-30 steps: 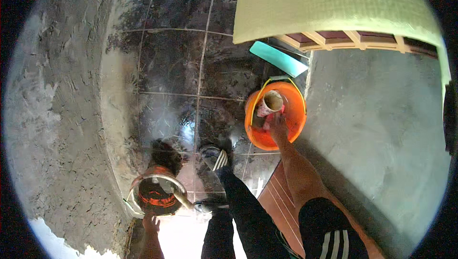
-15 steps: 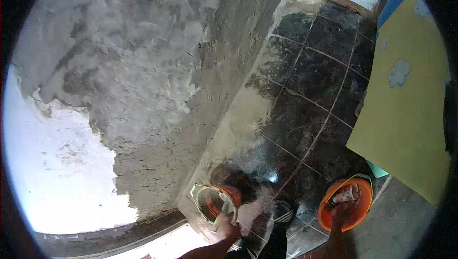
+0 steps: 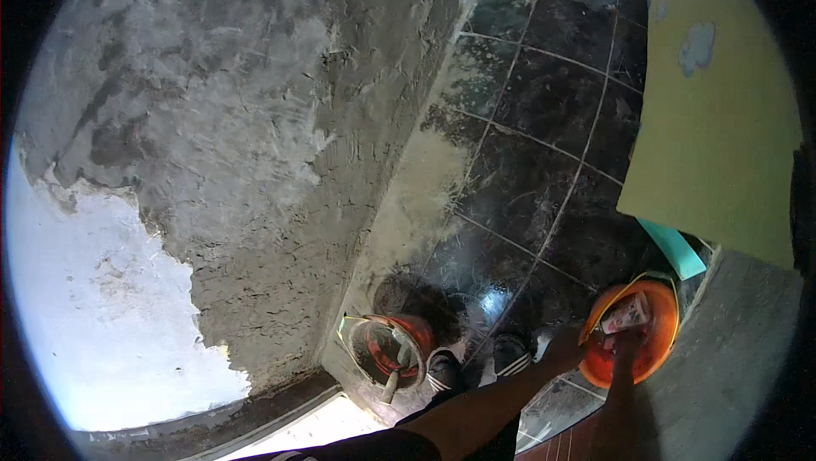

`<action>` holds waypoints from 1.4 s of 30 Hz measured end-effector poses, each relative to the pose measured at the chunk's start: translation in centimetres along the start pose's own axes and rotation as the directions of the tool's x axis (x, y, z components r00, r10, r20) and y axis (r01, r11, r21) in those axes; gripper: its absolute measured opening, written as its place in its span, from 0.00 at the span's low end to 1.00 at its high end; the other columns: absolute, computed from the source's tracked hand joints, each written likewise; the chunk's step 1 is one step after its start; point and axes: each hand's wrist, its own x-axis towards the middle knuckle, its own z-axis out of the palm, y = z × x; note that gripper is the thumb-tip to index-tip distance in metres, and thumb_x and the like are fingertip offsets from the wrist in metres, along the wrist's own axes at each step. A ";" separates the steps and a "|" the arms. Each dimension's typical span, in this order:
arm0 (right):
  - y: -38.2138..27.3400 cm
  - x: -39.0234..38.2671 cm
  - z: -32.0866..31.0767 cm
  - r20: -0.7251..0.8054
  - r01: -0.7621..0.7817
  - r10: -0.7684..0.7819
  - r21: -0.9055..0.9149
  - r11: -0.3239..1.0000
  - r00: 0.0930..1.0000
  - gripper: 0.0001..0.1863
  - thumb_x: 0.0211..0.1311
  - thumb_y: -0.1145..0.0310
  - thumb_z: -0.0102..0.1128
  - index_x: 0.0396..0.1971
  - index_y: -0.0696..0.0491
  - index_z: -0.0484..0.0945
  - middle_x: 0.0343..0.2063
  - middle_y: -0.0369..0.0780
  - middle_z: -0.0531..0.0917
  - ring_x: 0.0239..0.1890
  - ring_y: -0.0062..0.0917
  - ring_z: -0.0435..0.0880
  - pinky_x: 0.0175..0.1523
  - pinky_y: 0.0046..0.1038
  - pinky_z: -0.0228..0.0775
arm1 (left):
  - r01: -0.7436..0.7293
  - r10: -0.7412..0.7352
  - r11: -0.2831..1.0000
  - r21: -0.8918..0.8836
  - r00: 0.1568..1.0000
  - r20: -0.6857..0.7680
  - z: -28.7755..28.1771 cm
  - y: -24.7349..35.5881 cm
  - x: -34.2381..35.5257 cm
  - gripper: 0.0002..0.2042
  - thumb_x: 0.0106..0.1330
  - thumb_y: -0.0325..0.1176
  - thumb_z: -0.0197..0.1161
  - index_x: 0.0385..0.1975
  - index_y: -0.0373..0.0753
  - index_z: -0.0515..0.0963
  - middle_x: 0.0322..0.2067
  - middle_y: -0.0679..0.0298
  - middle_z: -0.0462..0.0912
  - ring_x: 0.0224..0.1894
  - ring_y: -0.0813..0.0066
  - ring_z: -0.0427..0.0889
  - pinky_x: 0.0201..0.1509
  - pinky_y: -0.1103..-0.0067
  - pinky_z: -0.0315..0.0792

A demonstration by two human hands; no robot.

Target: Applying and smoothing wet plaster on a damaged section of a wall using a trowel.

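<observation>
At the lower right stands an orange bucket (image 3: 664, 350) with its handle against the far rim. My left arm reaches across, and my left hand (image 3: 568, 349) grips the bucket's left rim, its fingertips partly hidden. Inside the bucket is my right hand (image 3: 627, 344), closed at the lower end of a pale, patterned cup (image 3: 626, 314); some of its fingers are out of sight. A second bucket, reddish and smeared with mortar (image 3: 416, 331), stands left of my feet. A trowel (image 3: 391, 386) rests in it, its handle over the near rim.
On the left rises a wall (image 3: 229, 113) with rough grey plaster and a white patch low down. Dark floor tiles (image 3: 535, 172) run beside it, dusted with mortar. A yellow panel (image 3: 714, 147) stands at right, with a turquoise strip (image 3: 676, 248) under its corner.
My left hand has left the mortar bucket and the trowel there and crossed over to the orange bucket's rim. The cup in the orange bucket has turned more upright. The view has shifted.
</observation>
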 end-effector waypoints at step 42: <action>-20.7 -13.3 4.5 0.588 -0.362 -0.017 0.519 0.774 0.809 0.28 0.62 0.59 0.63 0.61 0.48 0.68 0.47 0.40 0.79 0.47 0.30 0.79 0.45 0.40 0.74 | 0.010 0.036 0.989 0.148 0.952 -0.303 -22.5 -10.8 -3.9 0.23 0.65 0.42 0.63 0.57 0.36 0.76 0.54 0.45 0.79 0.58 0.47 0.79 0.63 0.59 0.72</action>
